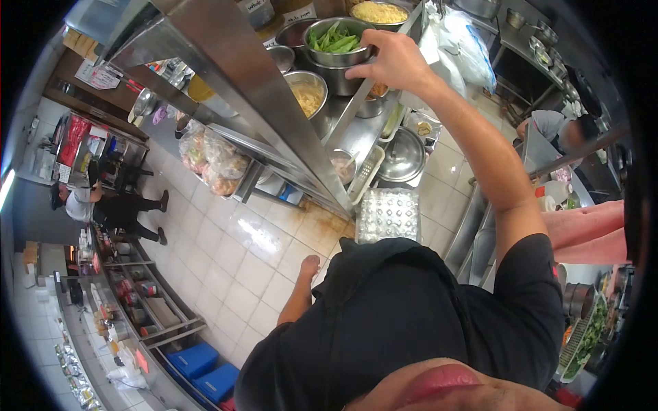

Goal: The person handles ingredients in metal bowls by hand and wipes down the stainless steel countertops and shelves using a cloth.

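My right hand (394,61) reaches up to the shelf and grips the side of a metal bowl (315,55) of cut green vegetables (335,40). Its fingers are at the rim and the thumb lies lower, by another metal pot (340,79) underneath. Beside these stands a bowl of pale yellow shredded food (308,96). Farther back is a second bowl of yellow food (379,12). My left hand (310,266) hangs low beside my body above the tiled floor, away from any object; its fingers are hidden from this angle.
A steel shelf post (267,89) slants across the view. Below the shelf are a round metal lid (401,154) and a foil-like packed tray (388,214). One person (110,205) stands at the left; another person (552,130) is at the right. Blue bins (202,370) sit low.
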`<move>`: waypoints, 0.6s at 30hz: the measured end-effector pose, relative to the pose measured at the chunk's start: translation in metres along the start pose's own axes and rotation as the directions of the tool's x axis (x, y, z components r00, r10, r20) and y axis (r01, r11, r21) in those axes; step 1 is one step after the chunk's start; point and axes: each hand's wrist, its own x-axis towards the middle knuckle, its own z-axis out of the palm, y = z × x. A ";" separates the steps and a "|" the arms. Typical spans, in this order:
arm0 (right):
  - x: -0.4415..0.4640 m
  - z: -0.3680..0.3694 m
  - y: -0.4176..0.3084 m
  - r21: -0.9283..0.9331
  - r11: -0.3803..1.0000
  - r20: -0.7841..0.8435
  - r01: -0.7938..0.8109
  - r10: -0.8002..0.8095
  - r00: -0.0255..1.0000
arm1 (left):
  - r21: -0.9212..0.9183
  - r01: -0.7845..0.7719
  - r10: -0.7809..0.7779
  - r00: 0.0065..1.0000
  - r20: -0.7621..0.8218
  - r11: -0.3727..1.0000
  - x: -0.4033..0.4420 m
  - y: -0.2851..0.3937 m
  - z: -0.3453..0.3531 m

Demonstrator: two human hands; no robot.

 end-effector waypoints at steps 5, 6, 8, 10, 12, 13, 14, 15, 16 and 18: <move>0.037 -0.057 -0.031 0.034 0.997 -0.177 0.067 -0.060 0.982 | 0.164 -0.255 0.252 0.967 0.037 0.953 0.004 -0.078 -0.014; 0.047 -0.073 -0.041 0.041 0.999 -0.142 0.005 0.001 0.990 | 0.234 -0.353 0.338 0.935 0.104 0.906 0.007 -0.090 -0.020; 0.061 -0.077 -0.051 0.078 0.996 -0.136 -0.049 0.060 0.989 | 0.324 -0.474 0.419 0.879 0.227 0.819 0.009 -0.102 -0.030; 0.086 -0.069 -0.048 0.139 0.990 -0.200 -0.026 0.054 0.978 | 0.456 -0.639 0.573 0.765 0.293 0.619 0.014 -0.104 -0.034; 0.103 -0.050 -0.042 0.171 0.985 -0.235 0.004 0.037 0.971 | 0.616 -0.768 0.791 0.482 0.376 0.175 0.017 -0.103 -0.035; 0.109 -0.038 -0.038 0.184 0.983 -0.255 0.018 0.030 0.967 | 0.498 -0.695 0.707 0.677 0.207 0.519 0.015 -0.100 -0.033; 0.112 -0.027 -0.035 0.129 0.991 -0.259 0.020 0.014 0.966 | 0.305 -0.532 0.536 0.841 0.077 0.790 0.004 -0.086 -0.026; 0.113 -0.013 -0.032 0.072 0.997 -0.260 0.022 -0.003 0.966 | 0.189 -0.427 0.429 0.903 0.031 0.884 0.002 -0.079 -0.023; 0.113 -0.001 -0.029 0.016 1.000 -0.259 0.024 -0.019 0.966 | 0.055 -0.312 0.313 0.949 -0.017 0.948 0.000 -0.073 -0.020; 0.108 0.018 -0.014 0.048 0.998 -0.076 0.048 -0.045 0.996 | -0.171 -0.047 0.028 0.993 -0.111 0.984 -0.020 -0.039 -0.013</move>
